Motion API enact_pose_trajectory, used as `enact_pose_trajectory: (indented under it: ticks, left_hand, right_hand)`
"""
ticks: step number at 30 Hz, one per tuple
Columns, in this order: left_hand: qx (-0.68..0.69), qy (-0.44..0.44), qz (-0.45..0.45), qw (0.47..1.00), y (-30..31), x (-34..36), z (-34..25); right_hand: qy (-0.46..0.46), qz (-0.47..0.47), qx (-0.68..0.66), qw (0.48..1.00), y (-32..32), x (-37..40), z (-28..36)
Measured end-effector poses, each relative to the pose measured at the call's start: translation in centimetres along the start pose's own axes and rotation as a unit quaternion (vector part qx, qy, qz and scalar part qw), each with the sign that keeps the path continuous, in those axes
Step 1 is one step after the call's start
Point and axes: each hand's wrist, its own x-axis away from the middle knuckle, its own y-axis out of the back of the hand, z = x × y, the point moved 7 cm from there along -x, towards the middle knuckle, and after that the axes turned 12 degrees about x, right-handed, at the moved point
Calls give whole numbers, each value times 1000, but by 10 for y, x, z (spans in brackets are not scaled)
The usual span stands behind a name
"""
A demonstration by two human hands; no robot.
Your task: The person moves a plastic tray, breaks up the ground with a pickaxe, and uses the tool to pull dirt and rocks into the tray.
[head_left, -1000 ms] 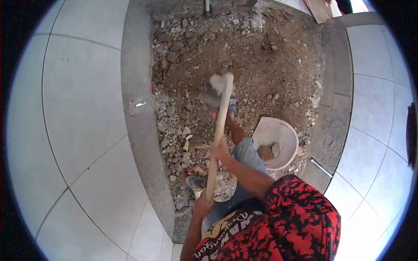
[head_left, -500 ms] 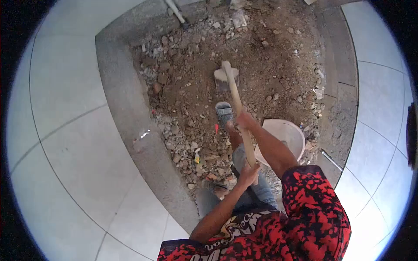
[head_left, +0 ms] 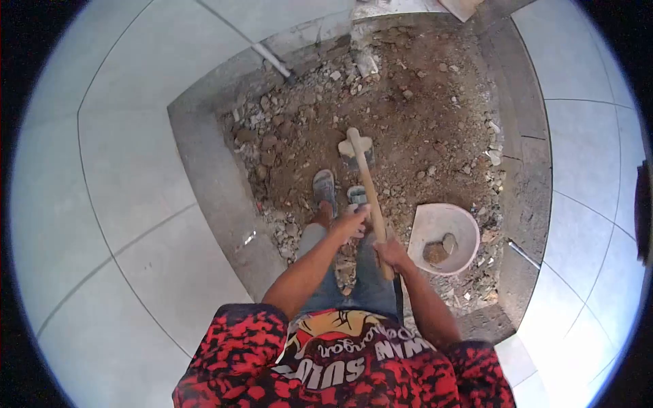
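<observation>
The right hand (head_left: 392, 253) is wrapping its fingers around the lower shaft of a long, pale wooden-handled hoe (head_left: 366, 180); the left hand (head_left: 354, 221) is meeting the shaft higher up, its finger closure unclear. The hoe's head is showing against brown, stony soil (head_left: 408, 126).

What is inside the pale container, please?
The pale container holds a brown lump and a smaller greyish lump, perhaps stones or clods. Whatever lies directly beneath them is covered and cannot be seen.

The blade (head_left: 349, 163) is partly hidden — behind the handle (head_left: 368, 183)
</observation>
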Motion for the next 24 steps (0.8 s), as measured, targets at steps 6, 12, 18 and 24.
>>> enact_pose_trajectory:
  ticks: [6, 12, 18, 24]
  left_hand:
    - [-132, 14, -21, 991, -34, -84, 16]
    - [-29, 38, -86, 995, -26, -135, 29]
    - [-9, 51, -122, 991, -68, -150, 111]
    - [21, 89, 75, 993, -189, -134, 227]
  right_hand:
    - [22, -44, 60, 997, 12, -3, 1]
    - [24, -80, 113, 990, 10, -6, -12]
    - [63, -115, 102, 986, 36, 47, -87]
    - [-46, -83, 53, 994, 74, 138, -167]
